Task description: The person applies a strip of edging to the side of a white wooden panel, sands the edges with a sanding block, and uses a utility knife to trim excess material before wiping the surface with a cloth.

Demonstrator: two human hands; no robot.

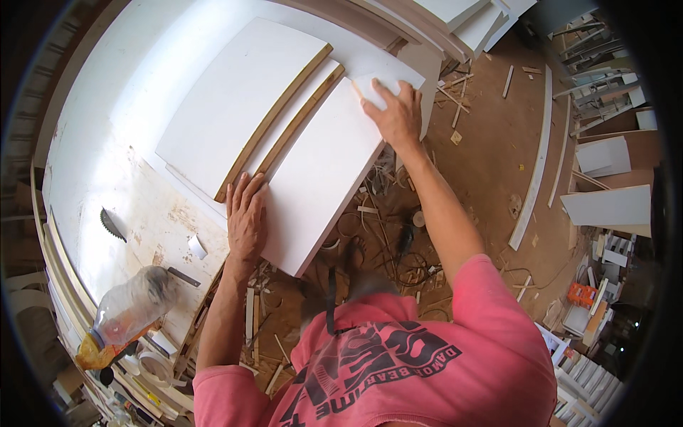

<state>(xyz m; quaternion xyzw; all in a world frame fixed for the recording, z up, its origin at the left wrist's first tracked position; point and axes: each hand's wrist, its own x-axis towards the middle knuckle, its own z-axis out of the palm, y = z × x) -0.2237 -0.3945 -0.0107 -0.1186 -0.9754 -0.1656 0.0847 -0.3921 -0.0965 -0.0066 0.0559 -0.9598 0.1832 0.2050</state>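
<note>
White laminated panel lies overhanging the bench edge; left hand presses flat at its near side, right hand spread flat on its far corner, squaring it.

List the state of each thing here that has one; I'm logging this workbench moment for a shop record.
left hand: flat, palm down on the nearest white panel.
right hand: flat on the same panel's far corner.
nearest white panel: lying flat, overhanging the workbench edge.
two further white panels: lying flat, overlapped, wood edges showing.
saw blade: poking up through the workbench.
plastic bottle: lying on its side.
</note>
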